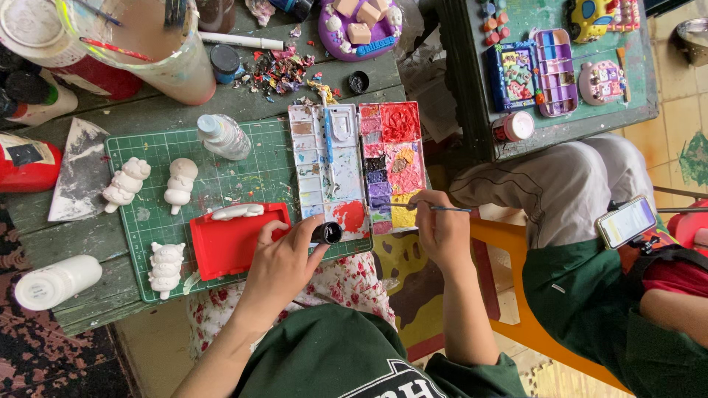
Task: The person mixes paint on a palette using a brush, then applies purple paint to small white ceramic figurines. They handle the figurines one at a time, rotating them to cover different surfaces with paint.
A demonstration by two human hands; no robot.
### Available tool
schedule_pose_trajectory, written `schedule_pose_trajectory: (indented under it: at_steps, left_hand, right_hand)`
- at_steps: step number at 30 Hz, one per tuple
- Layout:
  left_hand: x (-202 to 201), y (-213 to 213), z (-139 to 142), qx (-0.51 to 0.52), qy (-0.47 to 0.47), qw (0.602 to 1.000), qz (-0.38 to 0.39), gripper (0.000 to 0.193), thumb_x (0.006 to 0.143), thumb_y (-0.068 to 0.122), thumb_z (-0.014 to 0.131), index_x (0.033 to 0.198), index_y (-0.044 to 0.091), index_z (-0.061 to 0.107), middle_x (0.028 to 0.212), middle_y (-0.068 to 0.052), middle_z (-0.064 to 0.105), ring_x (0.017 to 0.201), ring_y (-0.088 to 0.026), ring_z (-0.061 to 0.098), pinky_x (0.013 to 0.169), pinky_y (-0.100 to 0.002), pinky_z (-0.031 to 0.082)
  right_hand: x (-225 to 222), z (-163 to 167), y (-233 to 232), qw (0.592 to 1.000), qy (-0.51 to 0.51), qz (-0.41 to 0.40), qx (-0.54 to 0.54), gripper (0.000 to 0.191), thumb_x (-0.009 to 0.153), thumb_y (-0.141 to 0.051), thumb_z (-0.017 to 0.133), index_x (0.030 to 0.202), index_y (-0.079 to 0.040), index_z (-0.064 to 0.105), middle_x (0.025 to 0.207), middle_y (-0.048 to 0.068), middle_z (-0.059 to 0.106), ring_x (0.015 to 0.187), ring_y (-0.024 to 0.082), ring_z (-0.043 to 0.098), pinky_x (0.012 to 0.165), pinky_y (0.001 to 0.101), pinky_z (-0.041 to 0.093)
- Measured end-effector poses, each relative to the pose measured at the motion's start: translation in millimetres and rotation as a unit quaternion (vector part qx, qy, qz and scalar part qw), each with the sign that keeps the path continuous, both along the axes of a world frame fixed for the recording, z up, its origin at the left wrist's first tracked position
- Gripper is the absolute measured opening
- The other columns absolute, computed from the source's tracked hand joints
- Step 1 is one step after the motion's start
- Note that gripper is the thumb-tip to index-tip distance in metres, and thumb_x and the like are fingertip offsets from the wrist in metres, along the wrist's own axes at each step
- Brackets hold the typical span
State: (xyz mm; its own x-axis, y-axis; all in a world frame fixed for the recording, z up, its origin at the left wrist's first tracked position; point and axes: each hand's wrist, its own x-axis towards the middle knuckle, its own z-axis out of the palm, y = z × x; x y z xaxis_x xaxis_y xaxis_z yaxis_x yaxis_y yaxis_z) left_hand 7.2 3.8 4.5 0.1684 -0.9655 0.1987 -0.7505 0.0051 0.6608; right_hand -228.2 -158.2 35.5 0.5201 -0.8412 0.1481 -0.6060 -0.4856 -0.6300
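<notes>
Two hands work at the near edge of a weathered green plank surface. Left hand is curled, thumb and fingertips pinching a small black cylindrical paint pot, held tilted with its open mouth facing the palette. Right hand is closed around a thin paintbrush, held roughly level, its tip just at the yellow well.

Paint palette is a hinged plastic box lying open: the left half white with smeared mixing wells, the right half packed with thick, ridged paint in red, pink, purple, black and yellow. It rests partly on a gridded green cutting mat.

Red plastic tray, rectangular and glossy, lies on the mat, touching the left hand's fingers. Three unpainted white figurines, matte and rounded, lie on the mat. White squeeze bottle lies on its side, well left.
</notes>
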Motion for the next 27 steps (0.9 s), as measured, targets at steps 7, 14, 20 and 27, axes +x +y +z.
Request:
schedule_pose_trajectory:
  at_steps: [7,14,20,27]
  left_hand:
    - [0.3,-0.1,1.9,-0.002,-0.004,1.0,-0.002,0.047,0.092,0.023,0.074,0.13,0.006,0.053,0.1,-0.01,0.076,0.084,-0.021,0.073,0.097,-0.041,0.045]
    - [1.3,-0.9,1.3,0.017,-0.007,1.0,-0.002,0.045,0.093,0.025,0.073,0.13,0.007,0.054,0.096,-0.009,0.075,0.078,-0.021,0.072,0.097,-0.04,0.044]
    - [2.3,1.7,1.0,0.008,-0.007,1.0,0.001,0.046,0.092,0.025,0.073,0.13,0.008,0.053,0.098,-0.008,0.075,0.078,-0.021,0.073,0.1,-0.042,0.042]
    - [1.4,3.0,0.9,-0.009,-0.002,1.0,0.002,0.047,0.094,0.024,0.072,0.132,0.006,0.051,0.101,-0.009,0.074,0.081,-0.021,0.073,0.101,-0.043,0.041]
  right_hand:
    - [-4.6,-2.7,-1.9,0.998,-0.028,-0.024,0.041,0.009,0.105,0.0,0.054,0.108,-0.002,0.062,0.068,0.004,0.063,0.054,0.008,0.059,0.053,0.0254,0.047]
    - [-8.0,-0.3,-8.4,0.993,-0.094,-0.026,0.06,0.011,0.109,-0.001,0.05,0.116,0.0,0.057,0.084,0.006,0.068,0.061,0.007,0.058,0.056,0.0231,0.047]
    - [-10.0,-1.0,-9.8,0.996,-0.071,-0.018,0.051,0.01,0.108,-0.003,0.051,0.116,0.001,0.056,0.087,0.007,0.07,0.061,0.007,0.058,0.055,0.0228,0.046]
    - [-11.9,-11.5,-5.2,0.992,-0.104,-0.004,0.066,0.012,0.109,-0.003,0.047,0.118,0.0,0.054,0.093,0.008,0.072,0.064,0.007,0.062,0.057,0.0221,0.048]
